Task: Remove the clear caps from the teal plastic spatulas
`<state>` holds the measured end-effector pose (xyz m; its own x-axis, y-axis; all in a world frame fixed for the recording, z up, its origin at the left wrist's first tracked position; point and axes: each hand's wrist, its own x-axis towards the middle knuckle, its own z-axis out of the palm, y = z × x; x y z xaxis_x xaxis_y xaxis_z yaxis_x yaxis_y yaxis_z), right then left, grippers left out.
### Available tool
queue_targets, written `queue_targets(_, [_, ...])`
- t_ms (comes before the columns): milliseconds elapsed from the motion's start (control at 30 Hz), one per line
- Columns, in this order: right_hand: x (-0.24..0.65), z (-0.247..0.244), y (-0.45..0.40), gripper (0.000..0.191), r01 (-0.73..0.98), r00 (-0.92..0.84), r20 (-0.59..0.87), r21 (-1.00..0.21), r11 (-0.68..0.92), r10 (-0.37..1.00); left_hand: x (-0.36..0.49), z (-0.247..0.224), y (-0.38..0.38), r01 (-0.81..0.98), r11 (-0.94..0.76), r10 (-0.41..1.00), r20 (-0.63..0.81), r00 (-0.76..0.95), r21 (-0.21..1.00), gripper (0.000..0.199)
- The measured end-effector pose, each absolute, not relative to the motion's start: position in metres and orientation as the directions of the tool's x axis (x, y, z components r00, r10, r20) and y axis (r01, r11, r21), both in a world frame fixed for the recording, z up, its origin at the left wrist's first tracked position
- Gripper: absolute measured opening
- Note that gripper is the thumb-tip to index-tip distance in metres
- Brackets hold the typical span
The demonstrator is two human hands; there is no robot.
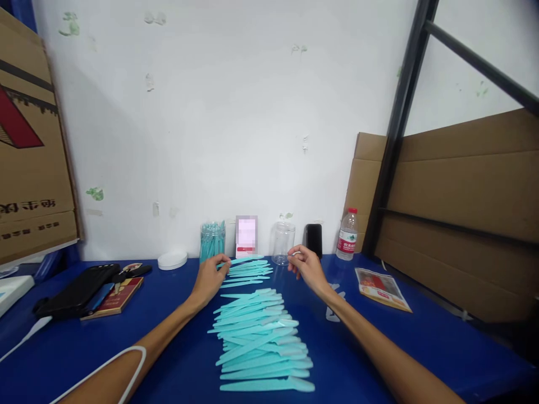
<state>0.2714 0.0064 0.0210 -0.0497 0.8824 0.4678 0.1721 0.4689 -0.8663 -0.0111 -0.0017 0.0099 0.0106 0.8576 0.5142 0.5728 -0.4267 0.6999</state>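
Teal eyebrow razors point(261, 348) lie side by side in a long pile down the middle of the blue table. Beyond that pile is a smaller row of razors point(248, 270). My left hand point(209, 278) is at the left end of this row, thumb and fingers pinched on the handle end of the farthest razor point(250, 259). To the right, my right hand point(309, 270) is raised just beside a clear jar point(284, 242). Its fingertips pinch a small whitish piece too small to name. Another clear jar point(213, 238), full of teal razors, stands behind my left hand.
Against the wall are a pink-white screen point(246, 235), a black phone point(314, 240) and a water bottle point(347, 235). A white lid point(172, 260) lies left. Farther left are a black pouch point(80, 289) and a red booklet point(120, 297). A packet point(382, 288) lies right.
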Motion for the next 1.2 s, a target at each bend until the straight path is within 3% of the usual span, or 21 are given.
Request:
queue_targets(400, [0.284, 0.018, 0.014, 0.024, 0.315, 0.043, 0.457, -0.85, 0.421, 0.889, -0.01, 0.008, -0.003, 0.608, -0.501, 0.862, 0.422, 0.282, 0.616, 0.02])
queue_targets(700, [0.282, 0.01, 0.014, 0.028, 0.412, -0.037, 0.403, -0.828, 0.381, 0.914, -0.009, -0.002, 0.0, 0.628, -0.524, 0.851, 0.315, 0.42, 0.575, 0.022])
queue_targets(967, [0.288, 0.015, 0.014, 0.033, 0.447, -0.023, 0.431, -0.803, 0.395, 0.902, -0.018, 0.01, -0.006, 0.775, -0.521, 0.838, 0.387, 0.385, 0.357, 0.018])
queue_targets(1200, [0.291, 0.017, 0.013, 0.03, 0.454, -0.029, 0.473, -0.779, 0.433, 0.881, -0.027, 0.017, -0.007, 0.818, -0.525, 0.837, 0.319, 0.445, 0.236, 0.012])
